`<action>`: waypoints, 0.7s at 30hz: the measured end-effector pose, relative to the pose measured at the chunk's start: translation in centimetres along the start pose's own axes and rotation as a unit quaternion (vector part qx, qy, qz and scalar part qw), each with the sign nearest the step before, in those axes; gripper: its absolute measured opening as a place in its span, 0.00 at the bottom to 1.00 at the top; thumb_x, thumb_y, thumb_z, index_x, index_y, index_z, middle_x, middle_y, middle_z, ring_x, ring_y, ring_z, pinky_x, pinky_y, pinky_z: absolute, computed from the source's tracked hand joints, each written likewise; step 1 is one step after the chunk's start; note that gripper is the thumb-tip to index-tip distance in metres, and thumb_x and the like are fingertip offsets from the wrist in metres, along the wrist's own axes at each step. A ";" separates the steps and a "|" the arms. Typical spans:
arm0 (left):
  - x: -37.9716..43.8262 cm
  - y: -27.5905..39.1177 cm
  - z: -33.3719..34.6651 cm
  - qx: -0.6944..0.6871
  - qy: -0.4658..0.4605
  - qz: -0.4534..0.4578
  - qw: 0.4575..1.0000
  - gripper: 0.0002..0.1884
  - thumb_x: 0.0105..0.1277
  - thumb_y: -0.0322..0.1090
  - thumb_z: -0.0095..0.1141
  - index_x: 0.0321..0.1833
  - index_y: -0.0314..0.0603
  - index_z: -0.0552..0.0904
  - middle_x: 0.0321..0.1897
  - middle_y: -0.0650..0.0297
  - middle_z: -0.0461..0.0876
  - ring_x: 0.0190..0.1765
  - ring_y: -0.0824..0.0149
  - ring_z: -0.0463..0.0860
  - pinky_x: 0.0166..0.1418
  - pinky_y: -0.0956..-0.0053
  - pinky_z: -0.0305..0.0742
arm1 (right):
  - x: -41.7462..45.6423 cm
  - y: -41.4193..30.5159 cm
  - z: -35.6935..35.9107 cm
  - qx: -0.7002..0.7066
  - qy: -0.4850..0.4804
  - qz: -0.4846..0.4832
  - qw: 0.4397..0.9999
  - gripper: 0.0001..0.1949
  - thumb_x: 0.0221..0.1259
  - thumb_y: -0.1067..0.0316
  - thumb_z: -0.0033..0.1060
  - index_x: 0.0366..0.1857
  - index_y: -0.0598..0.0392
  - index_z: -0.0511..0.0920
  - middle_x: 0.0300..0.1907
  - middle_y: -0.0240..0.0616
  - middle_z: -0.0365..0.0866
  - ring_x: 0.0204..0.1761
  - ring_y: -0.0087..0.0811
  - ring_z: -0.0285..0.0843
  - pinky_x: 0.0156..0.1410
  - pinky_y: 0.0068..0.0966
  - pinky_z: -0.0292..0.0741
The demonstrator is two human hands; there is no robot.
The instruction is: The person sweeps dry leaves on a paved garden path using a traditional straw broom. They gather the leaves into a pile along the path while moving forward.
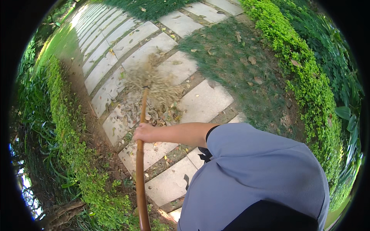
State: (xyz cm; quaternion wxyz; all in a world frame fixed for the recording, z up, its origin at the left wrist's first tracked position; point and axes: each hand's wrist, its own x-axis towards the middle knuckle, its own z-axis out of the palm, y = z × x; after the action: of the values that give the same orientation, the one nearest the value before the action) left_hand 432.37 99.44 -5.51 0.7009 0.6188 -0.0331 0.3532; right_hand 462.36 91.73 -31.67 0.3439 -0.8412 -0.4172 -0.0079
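Observation:
My right hand (143, 132) is wrapped around the wooden handle (140, 170) of a broom, with my bare forearm reaching across from the right. The handle curves down to the bottom edge of the view. At its far end, the straw-like broom head (154, 82) is blurred by motion over the paving. Close below the bristles lies a heap of dry leaves (151, 114), partly spread over pale stone slabs (206, 101). My left hand is out of view.
A low clipped hedge (69, 130) borders the path on the left, beside bare soil (98, 156). Grass (234, 63) with scattered leaves lies right of the slabs, and a brighter hedge (306, 75) runs behind it. A thick branch (62, 212) is at lower left.

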 end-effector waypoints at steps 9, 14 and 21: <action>6.9 -1.7 -3.9 -0.192 0.001 -0.010 0.981 0.14 0.65 0.27 0.47 0.21 0.48 0.62 0.14 0.71 0.55 0.22 0.72 0.60 0.34 0.74 0.61 | 0.8 -5.2 -9.7 -0.088 0.097 -0.071 0.989 0.07 0.38 0.63 0.64 0.15 0.42 0.73 0.20 0.25 0.75 0.32 0.28 0.76 0.45 0.28 0.68; 12.4 -8.8 2.1 -0.366 -0.031 -0.060 0.928 0.15 0.66 0.27 0.45 0.21 0.48 0.61 0.13 0.72 0.55 0.22 0.73 0.60 0.33 0.74 0.60 | -10.9 7.9 -19.4 -0.172 0.128 0.127 0.968 0.06 0.39 0.67 0.62 0.18 0.44 0.73 0.23 0.27 0.75 0.34 0.31 0.76 0.43 0.32 0.66; 12.0 -25.4 34.4 -0.211 -0.429 -0.214 0.852 0.10 0.58 0.22 0.51 0.25 0.47 0.67 0.21 0.68 0.70 0.30 0.70 0.72 0.54 0.61 0.71 | -38.3 27.0 -27.3 -0.190 0.205 0.434 0.856 0.10 0.38 0.71 0.65 0.27 0.45 0.76 0.30 0.33 0.77 0.40 0.39 0.76 0.51 0.35 0.71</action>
State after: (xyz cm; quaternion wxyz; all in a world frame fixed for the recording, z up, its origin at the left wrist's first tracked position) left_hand 468.42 74.65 -13.13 0.7889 0.5377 -0.2716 -0.1215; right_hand 463.98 37.86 -37.82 0.2234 -0.9654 0.0797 -0.1088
